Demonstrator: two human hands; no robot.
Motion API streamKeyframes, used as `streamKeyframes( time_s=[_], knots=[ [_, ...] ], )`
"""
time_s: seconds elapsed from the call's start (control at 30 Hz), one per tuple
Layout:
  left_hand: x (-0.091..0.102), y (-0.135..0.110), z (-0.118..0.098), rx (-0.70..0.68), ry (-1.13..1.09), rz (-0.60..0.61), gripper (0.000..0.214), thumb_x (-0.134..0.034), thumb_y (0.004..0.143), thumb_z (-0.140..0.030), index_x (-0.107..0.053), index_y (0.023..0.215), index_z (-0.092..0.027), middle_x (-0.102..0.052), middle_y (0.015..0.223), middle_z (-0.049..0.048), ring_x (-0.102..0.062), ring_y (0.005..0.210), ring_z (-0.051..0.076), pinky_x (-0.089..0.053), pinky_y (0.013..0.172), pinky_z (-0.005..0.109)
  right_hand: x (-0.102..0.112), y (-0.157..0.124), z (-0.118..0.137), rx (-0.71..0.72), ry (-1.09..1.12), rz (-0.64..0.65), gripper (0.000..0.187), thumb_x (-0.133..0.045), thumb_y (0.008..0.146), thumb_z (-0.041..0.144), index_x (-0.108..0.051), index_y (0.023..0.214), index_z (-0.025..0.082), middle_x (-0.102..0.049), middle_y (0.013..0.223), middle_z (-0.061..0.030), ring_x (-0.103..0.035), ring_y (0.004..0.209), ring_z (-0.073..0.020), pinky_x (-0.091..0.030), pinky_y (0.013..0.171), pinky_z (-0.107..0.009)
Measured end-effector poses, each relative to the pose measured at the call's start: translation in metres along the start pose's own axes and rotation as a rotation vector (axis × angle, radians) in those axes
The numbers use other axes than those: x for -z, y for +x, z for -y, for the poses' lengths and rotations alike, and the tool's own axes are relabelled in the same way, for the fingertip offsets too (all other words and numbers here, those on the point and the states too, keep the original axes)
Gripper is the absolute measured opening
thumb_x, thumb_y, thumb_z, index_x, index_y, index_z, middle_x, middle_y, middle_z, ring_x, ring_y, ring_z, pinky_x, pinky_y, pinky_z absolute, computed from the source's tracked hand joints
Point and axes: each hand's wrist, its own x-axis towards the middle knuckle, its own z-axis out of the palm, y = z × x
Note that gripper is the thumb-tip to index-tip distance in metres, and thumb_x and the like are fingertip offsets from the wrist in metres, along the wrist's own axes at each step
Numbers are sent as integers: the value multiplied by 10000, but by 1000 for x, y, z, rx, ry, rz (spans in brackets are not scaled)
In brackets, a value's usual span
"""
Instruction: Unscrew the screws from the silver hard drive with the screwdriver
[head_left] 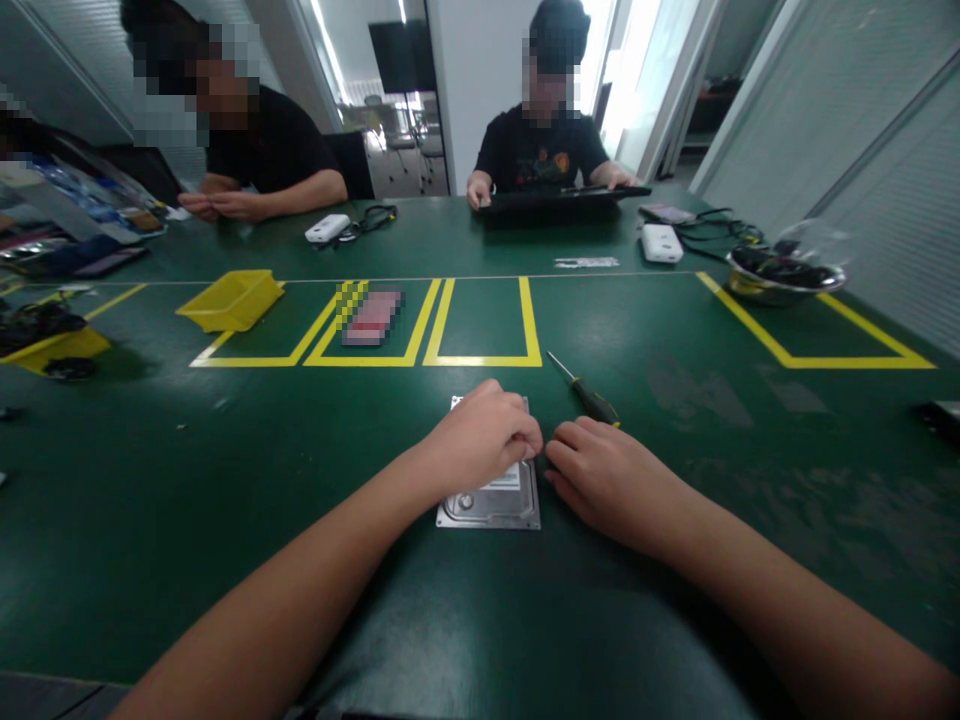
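two bare hands over one silver hard drive (pixel 487 513), which lies flat on the green table (pixel 390 610) in front of the wearer. left hand (pixel 486 437): over the drive, fingers curled in; cannot tell whether they pinch anything. right hand (pixel 604 468): fingers bent, just beside the drive's right edge; cannot tell whether they grasp anything. screwdriver (pixel 595 404) lies just beyond the right hand, tip pointing away and to the left.

writing: white label (pixel 506 481) on the drive, partly covered by the left hand, print too small to read. coloured print on a dark shirt (pixel 547 160) across the table, not legible. pinkish thing (pixel 373 317) within yellow tape (pixel 484 361), blurred to blocks.

surface: sheen in places, scuffed patches to the right. yellow bin (pixel 234 300) off to the left, metal bowl (pixel 787 290) holding dark things off to the right.

room: two people opposite, one holding a dark panel (pixel 562 205); behind them a pale wall (pixel 484 80) and a dark screen (pixel 403 57)
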Motion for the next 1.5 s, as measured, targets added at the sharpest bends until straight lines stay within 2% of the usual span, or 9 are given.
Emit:
streamKeyframes(
  time_s=[0.47, 0.7, 0.9, 1.23, 1.5],
  knots=[
    [3, 1, 7, -22, -100, 17, 158, -585, 888, -162, -731, 853, -213, -700, 869, -6, -592, 859, 159, -348, 846, 338, 0, -2, -1, -3, -12, -2, 130, -541, 931, 239, -650, 925, 168, -633, 944, -90, -566, 878, -241, -410, 769, -363],
    [3, 1, 5, 17, -53, 1, 154, -583, 875, -173, -722, 828, -220, -688, 849, -11, -572, 824, 162, -365, 838, 333, -3, -1, -1, 7, -20, -23, 122, -545, 929, 238, -644, 915, 168, -629, 938, -89, -567, 872, -240, -410, 767, -363],
    [1, -1, 1, 120, 3, -26, 116, -598, 843, -216, -713, 862, -222, -681, 871, 18, -539, 876, 210, -373, 810, 354, 0, -2, 0, 3, -29, -13, 125, -538, 934, 245, -639, 916, 174, -628, 946, -88, -566, 875, -242, -414, 768, -366],
    [-4, -6, -13, 94, 178, -52, 174, -517, 910, -244, -668, 845, -187, -664, 899, 64, -483, 840, 232, -364, 750, 358, -1, -2, 0, 6, -31, -25, 111, -558, 922, 244, -640, 902, 172, -628, 937, -88, -570, 867, -242, -404, 751, -364],
    [-7, -7, -12, 89, 205, -42, 172, -492, 931, -253, -640, 878, -186, -646, 929, 72, -490, 870, 248, -375, 758, 377, -2, -1, 0, 5, -20, -28, 107, -565, 919, 247, -642, 907, 172, -629, 935, -83, -572, 860, -236, -409, 755, -361]
  ],
)
